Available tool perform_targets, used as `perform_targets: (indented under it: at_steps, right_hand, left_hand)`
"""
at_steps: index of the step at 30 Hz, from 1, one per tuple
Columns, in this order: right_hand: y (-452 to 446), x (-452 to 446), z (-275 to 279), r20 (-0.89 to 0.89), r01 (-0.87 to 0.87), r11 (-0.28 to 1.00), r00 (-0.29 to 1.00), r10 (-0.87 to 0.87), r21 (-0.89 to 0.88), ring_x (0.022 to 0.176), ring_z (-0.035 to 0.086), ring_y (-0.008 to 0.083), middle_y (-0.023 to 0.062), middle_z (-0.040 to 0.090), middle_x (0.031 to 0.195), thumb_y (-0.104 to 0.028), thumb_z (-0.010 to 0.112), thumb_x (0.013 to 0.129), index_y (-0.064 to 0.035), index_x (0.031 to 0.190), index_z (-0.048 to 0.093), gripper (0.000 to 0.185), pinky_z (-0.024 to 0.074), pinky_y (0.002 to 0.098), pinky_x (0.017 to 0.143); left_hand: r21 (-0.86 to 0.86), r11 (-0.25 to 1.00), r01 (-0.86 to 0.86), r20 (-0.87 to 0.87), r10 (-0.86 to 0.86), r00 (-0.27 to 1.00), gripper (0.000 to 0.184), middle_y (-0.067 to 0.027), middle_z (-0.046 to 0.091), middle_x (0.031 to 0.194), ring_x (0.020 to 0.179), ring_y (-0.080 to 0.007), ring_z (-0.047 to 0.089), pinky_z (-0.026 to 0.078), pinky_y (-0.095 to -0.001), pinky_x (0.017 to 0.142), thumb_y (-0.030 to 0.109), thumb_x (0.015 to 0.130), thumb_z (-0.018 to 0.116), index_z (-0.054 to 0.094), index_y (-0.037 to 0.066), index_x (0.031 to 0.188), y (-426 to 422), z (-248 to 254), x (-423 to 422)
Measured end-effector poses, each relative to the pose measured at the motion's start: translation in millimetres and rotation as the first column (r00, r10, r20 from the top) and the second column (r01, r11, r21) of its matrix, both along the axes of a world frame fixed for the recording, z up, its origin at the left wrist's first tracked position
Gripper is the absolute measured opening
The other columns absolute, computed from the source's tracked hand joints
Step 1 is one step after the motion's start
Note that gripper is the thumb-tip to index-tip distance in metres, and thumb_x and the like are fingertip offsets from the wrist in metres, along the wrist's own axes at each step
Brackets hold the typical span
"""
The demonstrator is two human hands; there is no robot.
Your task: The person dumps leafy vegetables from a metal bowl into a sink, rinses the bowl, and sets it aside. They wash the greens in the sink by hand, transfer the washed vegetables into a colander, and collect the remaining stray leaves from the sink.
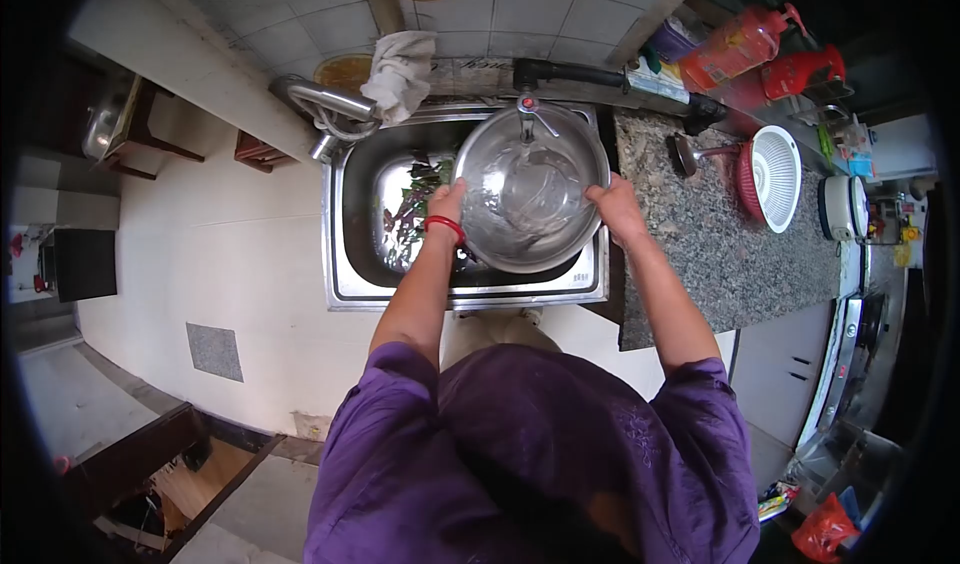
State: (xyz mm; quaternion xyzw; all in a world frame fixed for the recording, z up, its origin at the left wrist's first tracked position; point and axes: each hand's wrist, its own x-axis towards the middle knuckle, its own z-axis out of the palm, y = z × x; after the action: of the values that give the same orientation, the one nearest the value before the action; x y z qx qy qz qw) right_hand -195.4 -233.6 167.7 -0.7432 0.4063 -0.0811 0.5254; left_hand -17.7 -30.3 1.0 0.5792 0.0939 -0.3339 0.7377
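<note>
A wide stainless steel basin [500,246] with some clear water in it sits over the right part of the metal sink [375,292], under the tap [530,106]. My left hand [447,204], a red bangle on its wrist, grips the basin's left rim. On the opposite rim my right hand [617,207] is closed, thumb on the inner side. Dark green and purplish leafy vegetables [408,209] lie in the sink to the left of my left hand. The basin hides the right part of the sink.
Right of the sink runs a granite counter [690,254] with a white and red colander [775,179]. Red pump bottles [735,49] stand behind it. A cloth [400,74] hangs by a second faucet [325,99] at the back left.
</note>
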Motion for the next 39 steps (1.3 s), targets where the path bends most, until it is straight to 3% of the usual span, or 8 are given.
perform_targets:
  at_steps: [2,7,9,13,17,24,32,39]
  right_hand:
    - [-4.5,-5.1,30.9,-0.140,0.002,0.998,0.990,0.006,0.058,0.048,0.052,0.0155,0.0100,0.058,0.068,-0.014,0.058,0.076,0.0029,0.091,0.056,0.023,0.0402,0.0282,0.037]
    - [-11.7,-21.2,40.1,-0.232,0.082,0.946,0.973,-0.007,0.315,0.043,0.047,0.0123,0.0081,0.054,0.067,-0.012,0.059,0.076,0.0031,0.091,0.051,0.023,0.0342,0.0241,0.031]
    - [-19.3,-29.6,2.6,-0.301,0.155,0.885,0.953,-0.018,0.439,0.041,0.043,0.0116,0.0072,0.051,0.064,-0.011,0.060,0.076,0.0028,0.089,0.049,0.022,0.0311,0.0235,0.029]
    - [13.4,-18.1,-37.8,-0.160,0.183,0.736,0.982,-0.102,0.652,0.039,0.046,0.0103,0.0051,0.053,0.064,-0.009,0.064,0.073,-0.0021,0.091,0.046,0.026,0.0326,0.0212,0.028]
    - [12.8,-4.2,-45.6,-0.151,0.243,0.824,0.970,-0.192,0.512,0.039,0.044,0.0125,0.0062,0.054,0.066,-0.012,0.062,0.074,-0.0004,0.090,0.049,0.024,0.0317,0.0236,0.030]
    - [-8.1,-36.1,-30.3,-0.230,0.153,0.858,0.972,-0.043,0.491,0.034,0.043,0.0105,0.0047,0.054,0.059,-0.010,0.058,0.074,0.0008,0.084,0.054,0.016,0.0296,0.0233,0.027]
    - [43.2,9.1,-48.7,-0.007,0.105,0.912,0.994,-0.111,0.397,0.048,0.049,0.0129,0.0051,0.055,0.067,-0.011,0.059,0.073,0.0004,0.091,0.055,0.021,0.0364,0.0262,0.037]
    - [9.5,-27.7,-33.7,0.021,0.161,0.944,0.984,-0.174,0.287,0.069,0.056,0.0181,0.0122,0.060,0.082,-0.005,0.055,0.075,0.0066,0.098,0.054,0.026,0.0472,0.0306,0.064]
  left_hand:
    - [0.062,0.996,0.057,-0.042,-0.054,0.998,0.022,-0.0014,0.058,0.071,0.062,-0.0114,0.051,0.042,-0.0270,0.058,0.024,0.081,0.064,0.058,0.005,0.073,-14.4,1.0,-22.8]
    - [0.246,0.915,0.319,-0.009,-0.327,0.945,0.019,-0.0052,0.061,0.076,0.067,-0.0151,0.056,0.045,-0.0279,0.062,0.020,0.078,0.065,0.060,0.001,0.078,15.1,-9.7,-25.4]
    - [0.058,0.958,0.281,-0.140,-0.271,0.952,0.016,-0.0091,0.062,0.077,0.064,-0.0165,0.058,0.046,-0.0291,0.058,0.014,0.075,0.066,0.061,-0.001,0.078,42.2,37.7,-10.1]
    - [0.185,0.972,0.144,0.053,-0.156,0.986,0.014,-0.0036,0.057,0.066,0.057,-0.0123,0.052,0.042,-0.0264,0.055,0.010,0.074,0.065,0.055,0.006,0.065,69.3,67.2,28.9]
    - [0.117,0.992,0.057,0.007,-0.058,0.998,0.016,-0.0027,0.057,0.065,0.060,-0.0124,0.052,0.042,-0.0261,0.059,0.011,0.072,0.067,0.054,0.005,0.064,44.6,69.9,38.0]
    - [0.335,0.901,0.277,0.054,-0.312,0.949,0.016,-0.0077,0.060,0.070,0.064,-0.0169,0.054,0.043,-0.0298,0.061,0.015,0.071,0.067,0.059,0.001,0.070,50.5,40.6,-0.2]
    - [0.235,0.971,-0.036,0.199,-0.011,0.980,0.036,0.0043,0.042,0.051,0.046,-0.0062,0.033,0.029,-0.0250,0.044,0.021,0.074,0.070,0.044,0.012,0.051,85.1,25.2,36.4]
    - [0.068,0.998,-0.002,-0.019,0.003,1.000,0.029,-0.0033,0.060,0.073,0.063,-0.0120,0.052,0.042,-0.0253,0.061,0.030,0.084,0.060,0.060,0.002,0.078,23.8,-1.8,-13.6]
